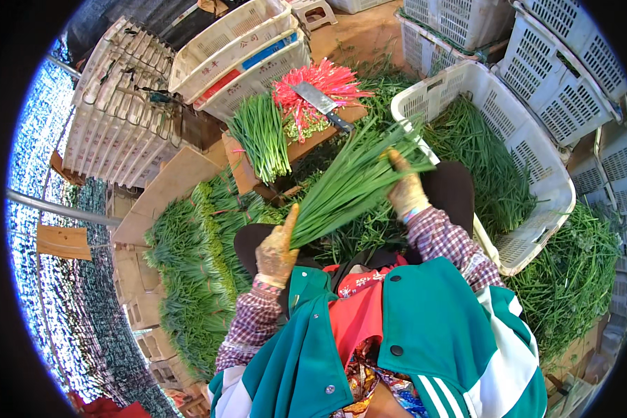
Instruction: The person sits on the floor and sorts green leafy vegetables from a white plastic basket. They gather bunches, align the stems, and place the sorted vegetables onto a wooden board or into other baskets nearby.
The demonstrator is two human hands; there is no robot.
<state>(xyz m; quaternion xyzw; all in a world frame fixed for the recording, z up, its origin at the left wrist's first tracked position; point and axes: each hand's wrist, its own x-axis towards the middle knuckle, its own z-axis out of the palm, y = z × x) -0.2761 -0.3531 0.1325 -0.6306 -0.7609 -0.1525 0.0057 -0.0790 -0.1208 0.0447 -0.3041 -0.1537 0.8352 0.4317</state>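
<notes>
A loose bunch of long green chives (339,183) slants across my lap, held at both ends. My gloved left hand (276,253) is around its lower left end, with the thumb pointing up. At the upper right, my gloved right hand (406,185) grips the other end; the leaf tips fan out past its fingers. Both gloves are stained. Just beyond the bunch, a trimmed bundle of chives (264,138) lies on a small wooden stand (300,150). A cleaver (316,98) rests there on a heap of red ties (321,83), its black handle towards me.
On my right stands a white plastic crate (548,180) holding loose chives. More cut greens (569,287) are heaped beyond it. Rows of tied bundles (204,277) cover the ground at my left. Stacked crates (125,109) rise at the far left, others (559,73) at the far right.
</notes>
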